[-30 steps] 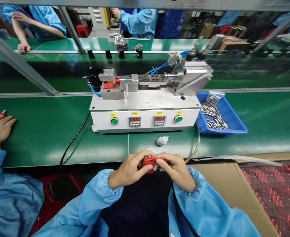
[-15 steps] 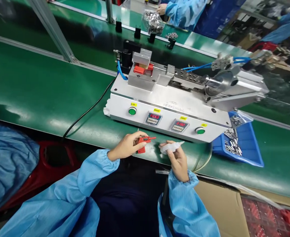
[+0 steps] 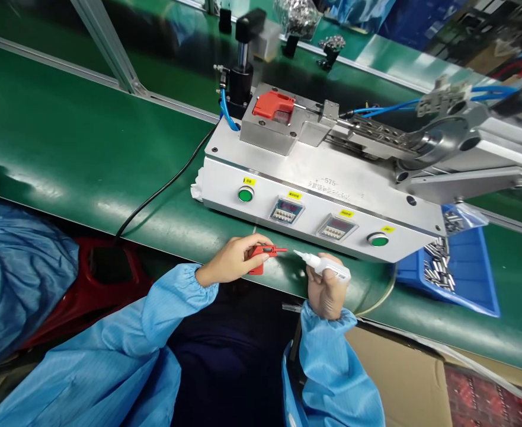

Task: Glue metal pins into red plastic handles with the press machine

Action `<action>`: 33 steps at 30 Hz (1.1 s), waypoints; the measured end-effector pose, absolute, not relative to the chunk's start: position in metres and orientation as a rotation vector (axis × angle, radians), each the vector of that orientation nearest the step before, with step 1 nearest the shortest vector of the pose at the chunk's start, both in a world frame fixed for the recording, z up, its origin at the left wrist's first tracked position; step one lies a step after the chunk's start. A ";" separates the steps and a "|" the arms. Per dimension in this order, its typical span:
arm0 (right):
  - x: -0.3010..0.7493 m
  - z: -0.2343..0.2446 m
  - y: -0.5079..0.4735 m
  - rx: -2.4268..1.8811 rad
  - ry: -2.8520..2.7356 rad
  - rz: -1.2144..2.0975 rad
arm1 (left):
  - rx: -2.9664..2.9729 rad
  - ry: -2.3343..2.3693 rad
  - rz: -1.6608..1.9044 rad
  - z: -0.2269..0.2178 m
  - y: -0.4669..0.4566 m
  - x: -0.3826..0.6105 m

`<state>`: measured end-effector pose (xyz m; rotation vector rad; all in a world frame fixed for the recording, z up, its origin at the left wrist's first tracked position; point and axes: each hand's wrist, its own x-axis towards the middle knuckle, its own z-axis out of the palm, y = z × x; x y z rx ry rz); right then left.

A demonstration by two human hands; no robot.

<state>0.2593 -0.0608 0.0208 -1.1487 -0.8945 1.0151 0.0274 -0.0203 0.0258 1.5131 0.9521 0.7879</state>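
My left hand (image 3: 231, 260) is closed on a red plastic pistol-shaped part (image 3: 257, 268), whose thin red tip points right. In my right hand (image 3: 329, 290) is a small white squeeze bottle (image 3: 329, 268) with a narrow nozzle, aimed left at that tip; a short gap separates the two. Behind both hands stands a bench machine (image 3: 323, 190) with green buttons and two small displays. Another red pistol-shaped part (image 3: 273, 105) sits in its metal fixture block (image 3: 267, 135), a metal rod meeting its right end.
A blue bin (image 3: 471, 284) of small metal cylinders stands right of the machine. A black cable (image 3: 167, 191) crosses the green bench (image 3: 65, 148) on the left. Below the bench are a cardboard box (image 3: 394, 367), packed red parts (image 3: 483, 391) and a red stool (image 3: 105, 276).
My right hand has turned the bottle so its nozzle points left instead of right. The machine's clamp has risen off the red part in the fixture. The camera view has shifted.
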 end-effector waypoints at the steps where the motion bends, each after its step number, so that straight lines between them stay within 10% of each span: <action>1: 0.257 0.021 -0.059 -1.153 -0.877 0.984 | 1.526 0.955 0.783 0.027 -0.020 0.027; 33: 0.241 0.021 -0.053 -1.317 -0.829 0.857 | 1.577 0.986 0.844 0.031 -0.021 0.029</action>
